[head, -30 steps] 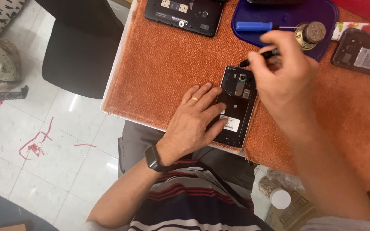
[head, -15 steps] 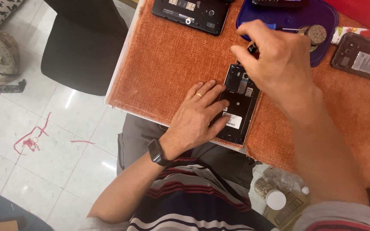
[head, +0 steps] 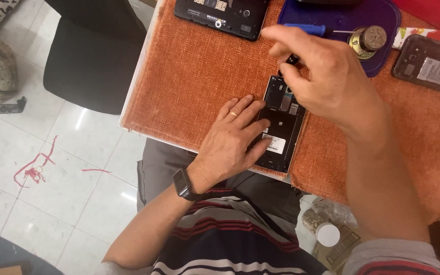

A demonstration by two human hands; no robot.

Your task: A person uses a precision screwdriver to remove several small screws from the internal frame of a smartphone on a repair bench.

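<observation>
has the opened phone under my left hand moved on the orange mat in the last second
No. The opened phone lies at the same spot near the front edge of the orange mat, with the left hand resting on it as before.

Three opened-up black phones with their backs off: one under the hands (head: pixel 281 122), one at the top edge (head: pixel 222 15), one far right (head: pixel 429 63). One blue-handled screwdriver (head: pixel 306 29), one small brass-coloured round jar (head: pixel 367 40), one dark blue plastic tray (head: pixel 383 12), one orange woven cloth (head: pixel 194 76). Two hands, left (head: pixel 230 142) and right (head: pixel 327 76).
</observation>
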